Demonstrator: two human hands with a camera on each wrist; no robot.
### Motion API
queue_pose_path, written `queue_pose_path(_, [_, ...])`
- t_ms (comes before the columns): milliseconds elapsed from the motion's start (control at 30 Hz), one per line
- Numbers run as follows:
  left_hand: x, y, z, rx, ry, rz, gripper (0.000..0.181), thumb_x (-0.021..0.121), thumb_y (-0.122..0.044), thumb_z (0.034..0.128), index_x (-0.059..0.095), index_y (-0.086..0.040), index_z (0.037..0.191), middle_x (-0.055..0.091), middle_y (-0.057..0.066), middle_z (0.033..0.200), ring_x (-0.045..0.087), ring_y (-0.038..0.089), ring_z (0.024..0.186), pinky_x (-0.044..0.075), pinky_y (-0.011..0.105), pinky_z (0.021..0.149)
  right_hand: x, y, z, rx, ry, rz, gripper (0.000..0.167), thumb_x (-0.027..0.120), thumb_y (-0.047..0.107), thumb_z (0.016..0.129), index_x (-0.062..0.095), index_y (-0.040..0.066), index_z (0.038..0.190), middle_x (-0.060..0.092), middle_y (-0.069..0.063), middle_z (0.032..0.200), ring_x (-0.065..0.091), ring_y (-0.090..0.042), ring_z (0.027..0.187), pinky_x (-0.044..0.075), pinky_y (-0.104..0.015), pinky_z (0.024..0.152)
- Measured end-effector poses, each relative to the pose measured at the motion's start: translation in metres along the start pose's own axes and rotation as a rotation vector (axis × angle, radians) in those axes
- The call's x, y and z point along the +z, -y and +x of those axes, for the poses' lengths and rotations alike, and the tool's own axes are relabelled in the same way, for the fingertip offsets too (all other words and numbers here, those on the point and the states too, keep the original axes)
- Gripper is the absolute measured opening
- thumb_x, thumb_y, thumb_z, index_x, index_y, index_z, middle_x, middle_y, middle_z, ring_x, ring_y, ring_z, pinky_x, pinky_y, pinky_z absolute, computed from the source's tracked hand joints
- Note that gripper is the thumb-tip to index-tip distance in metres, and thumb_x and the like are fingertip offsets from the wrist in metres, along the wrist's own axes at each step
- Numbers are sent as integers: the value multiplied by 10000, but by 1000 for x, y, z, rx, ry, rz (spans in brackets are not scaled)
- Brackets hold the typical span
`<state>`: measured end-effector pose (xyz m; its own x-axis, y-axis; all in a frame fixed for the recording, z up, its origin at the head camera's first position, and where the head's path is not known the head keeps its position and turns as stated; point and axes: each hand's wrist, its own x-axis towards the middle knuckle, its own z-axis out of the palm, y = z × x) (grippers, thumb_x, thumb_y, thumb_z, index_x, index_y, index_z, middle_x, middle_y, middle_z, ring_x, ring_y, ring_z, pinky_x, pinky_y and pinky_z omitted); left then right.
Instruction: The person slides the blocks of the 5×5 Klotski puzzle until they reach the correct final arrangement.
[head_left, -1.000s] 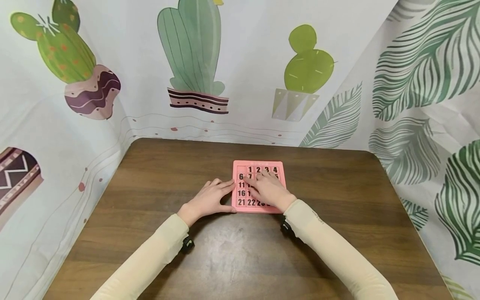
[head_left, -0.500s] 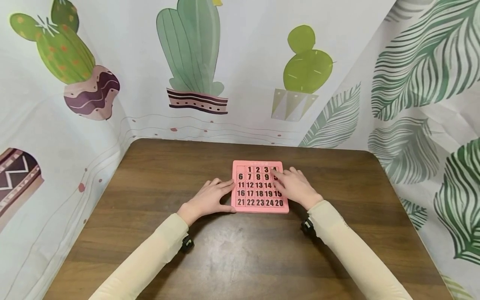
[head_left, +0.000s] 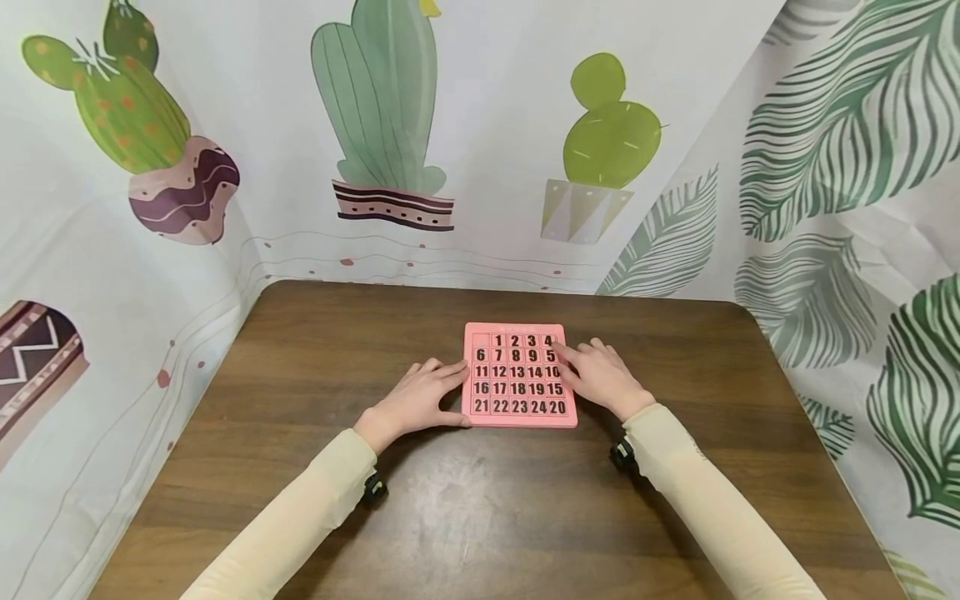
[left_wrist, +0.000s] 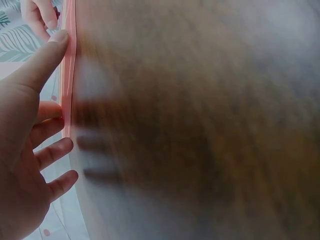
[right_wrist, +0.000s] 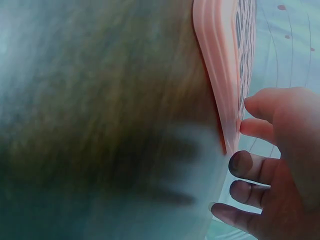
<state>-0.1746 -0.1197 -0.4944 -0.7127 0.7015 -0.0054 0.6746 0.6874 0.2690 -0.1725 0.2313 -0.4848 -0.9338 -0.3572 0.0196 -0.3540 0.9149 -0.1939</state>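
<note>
A pink number slide puzzle (head_left: 517,398) lies flat on the wooden table, its black numbers facing up. The tile space at its top left corner shows no number, with 1 to 4 beside it along the top row. My left hand (head_left: 416,398) rests against the puzzle's left edge, thumb near the bottom corner and fingers higher up. In the left wrist view, the left thumb (left_wrist: 47,57) touches the pink side (left_wrist: 68,85). My right hand (head_left: 603,379) is at the right edge, its fingertips over the rim near 5 and 10. The right wrist view shows the right fingers loosely bent.
The brown wooden table (head_left: 450,517) spreads around the puzzle. Behind it hangs a white cloth (head_left: 495,125) printed with cacti and leaves. A dark wrist device (head_left: 375,487) sits under the left cuff, and another device (head_left: 622,454) under the right.
My right hand has moved right, off the tiles to the puzzle's right edge, uncovering the numbers. The left hand and the puzzle have stayed in place.
</note>
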Motion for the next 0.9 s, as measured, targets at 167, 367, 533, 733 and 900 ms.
queue_pose_path(167, [0, 0, 0, -6, 8, -5, 935, 732, -679, 854, 483, -133, 1572, 441, 40, 1629, 484, 259, 1276, 408, 480, 993, 1, 2, 1, -9, 5, 2, 477, 615, 271, 1028, 612, 83, 1466, 724, -163, 1070, 529, -305, 908, 446, -503, 863])
queue_pose_path(367, [1, 0, 0, -6, 7, -12, 930, 740, -669, 852, 491, -130, 1568, 448, 45, 1626, 477, 267, 1299, 405, 488, 1006, 2, 2, 0, -34, -30, -4, 474, 621, 263, 1021, 621, 86, 1460, 694, -121, 918, 508, -284, 842, 443, -460, 788])
queue_pose_path(533, [0, 0, 0, -8, 11, -11, 932, 737, -671, 853, 485, -135, 1572, 443, 43, 1629, 477, 265, 1302, 407, 485, 1006, 3, 4, 2, -40, -44, 1, 469, 626, 259, 1021, 625, 91, 1459, 659, -97, 854, 510, -289, 840, 444, -466, 789])
queue_pose_path(733, [-1, -1, 0, -19, 22, -19, 931, 741, -666, 854, 480, -139, 1576, 436, 39, 1634, 467, 277, 1330, 401, 512, 1031, 5, 6, 7, -33, -24, -2, 474, 627, 290, 1031, 619, 110, 1469, 671, -93, 877, 512, -281, 868, 444, -467, 815])
queue_pose_path(900, [-1, -1, 0, -20, 23, -22, 935, 740, -672, 852, 481, -140, 1576, 435, 36, 1635, 463, 283, 1339, 399, 516, 1039, 7, 10, 10, -43, -21, -6, 477, 627, 297, 1030, 616, 127, 1476, 668, -90, 858, 481, -260, 833, 431, -433, 784])
